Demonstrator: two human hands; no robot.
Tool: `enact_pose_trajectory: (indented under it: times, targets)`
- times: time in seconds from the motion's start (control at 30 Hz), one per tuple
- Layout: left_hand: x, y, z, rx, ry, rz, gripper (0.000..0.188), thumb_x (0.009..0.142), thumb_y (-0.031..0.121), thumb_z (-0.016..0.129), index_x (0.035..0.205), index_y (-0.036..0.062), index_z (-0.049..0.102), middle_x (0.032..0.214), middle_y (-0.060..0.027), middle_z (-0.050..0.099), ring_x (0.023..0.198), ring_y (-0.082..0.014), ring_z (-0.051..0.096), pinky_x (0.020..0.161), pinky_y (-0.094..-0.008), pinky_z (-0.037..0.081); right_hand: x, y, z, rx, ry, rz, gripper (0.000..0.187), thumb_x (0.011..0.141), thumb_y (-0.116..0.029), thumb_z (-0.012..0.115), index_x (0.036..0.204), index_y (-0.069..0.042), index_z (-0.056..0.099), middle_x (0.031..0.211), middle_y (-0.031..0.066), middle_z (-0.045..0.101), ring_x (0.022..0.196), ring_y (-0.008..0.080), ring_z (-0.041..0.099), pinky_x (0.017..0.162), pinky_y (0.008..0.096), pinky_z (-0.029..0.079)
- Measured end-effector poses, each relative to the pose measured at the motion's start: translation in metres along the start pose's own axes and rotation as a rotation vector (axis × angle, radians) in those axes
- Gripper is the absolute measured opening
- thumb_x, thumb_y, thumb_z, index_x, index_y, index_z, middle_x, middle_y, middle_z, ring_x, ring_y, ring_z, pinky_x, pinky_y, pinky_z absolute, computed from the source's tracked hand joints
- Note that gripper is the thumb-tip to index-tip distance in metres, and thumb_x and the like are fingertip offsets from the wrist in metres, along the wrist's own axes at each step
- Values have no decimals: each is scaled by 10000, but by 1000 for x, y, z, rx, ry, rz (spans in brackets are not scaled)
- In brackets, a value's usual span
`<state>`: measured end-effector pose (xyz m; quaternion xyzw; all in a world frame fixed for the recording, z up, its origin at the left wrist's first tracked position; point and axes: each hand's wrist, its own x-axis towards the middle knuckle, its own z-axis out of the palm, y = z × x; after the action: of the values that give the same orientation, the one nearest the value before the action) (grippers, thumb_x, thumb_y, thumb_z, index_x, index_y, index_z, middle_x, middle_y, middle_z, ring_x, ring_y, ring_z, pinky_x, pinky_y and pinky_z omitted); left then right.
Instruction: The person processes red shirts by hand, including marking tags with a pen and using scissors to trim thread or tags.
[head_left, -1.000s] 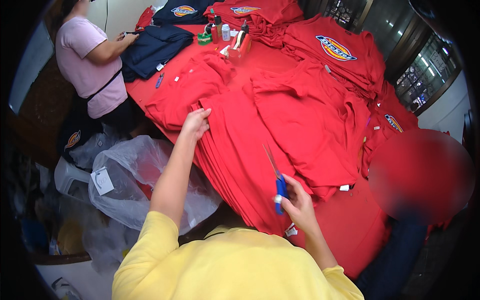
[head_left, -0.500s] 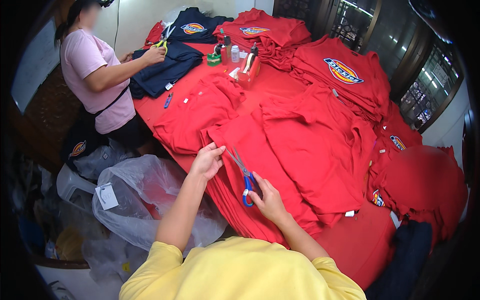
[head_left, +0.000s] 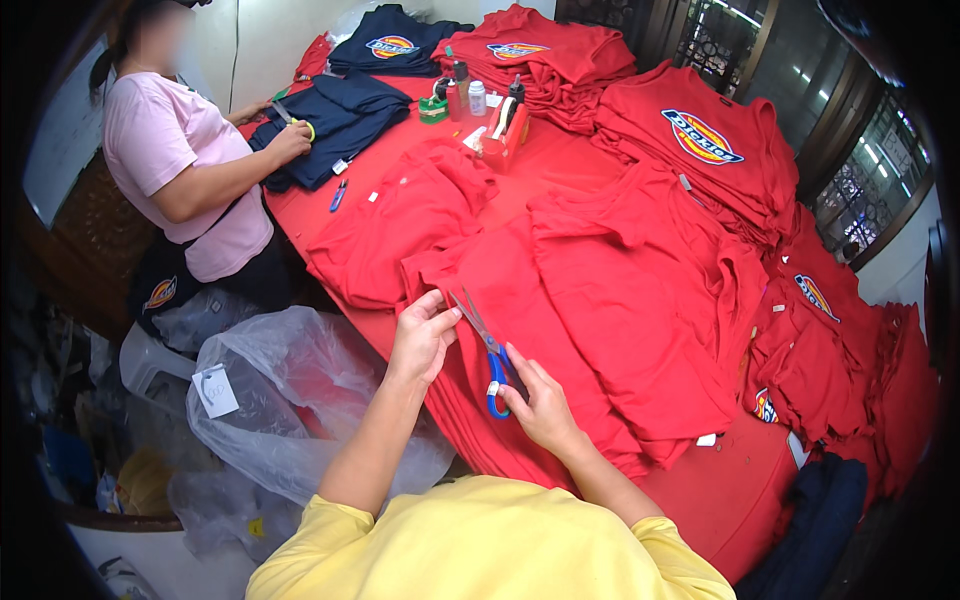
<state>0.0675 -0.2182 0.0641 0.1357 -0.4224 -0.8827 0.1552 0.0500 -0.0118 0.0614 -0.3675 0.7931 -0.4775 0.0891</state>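
My right hand [head_left: 543, 405] holds a pair of scissors [head_left: 499, 375] with blue handles, its thin metal blades slightly parted and pointing up and to the left. Close to the blade tips, my left hand [head_left: 420, 340] pinches thumb and forefinger together at the near left edge of a red shirt [head_left: 470, 265]. Whatever is between those fingertips is too small to make out. More red shirt fabric [head_left: 625, 300] lies spread out under and beyond both hands.
At the far left a person in pink holds yellow-handled scissors [head_left: 297, 125] over navy garments [head_left: 340, 120]. Stacked red shirts [head_left: 690, 140] line the far side. A red tape dispenser [head_left: 505, 135] and small bottles stand behind. A clear plastic bag [head_left: 260, 400] sits left of the table.
My left hand's fingers have turned and shifted slightly, staying by the blade tips. The other person has lowered the yellow-handled scissors onto the navy garment. The view has shifted a little.
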Motion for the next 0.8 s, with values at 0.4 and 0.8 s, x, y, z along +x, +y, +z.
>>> enact_pose_trajectory:
  times: [0.4,0.8]
  targets:
    - [3,-2,9,33,-41,16,320,863,-70,545,1180,-25,542,1108,-103,625,1012,-186,617,889,-335,520,-2,4,-4,185,6,130,517,881,-105,602,1352,17,426,849,153,559,756,246,586,710,346,481]
    - [-10,18,26,139,-90,-77,435,857,-73,550,1277,25,495,1143,-77,607,1045,-178,596,910,-344,493,9,-5,-15,340,-19,236,482,896,-72,577,1359,-28,451,850,99,543,674,155,535,653,274,466]
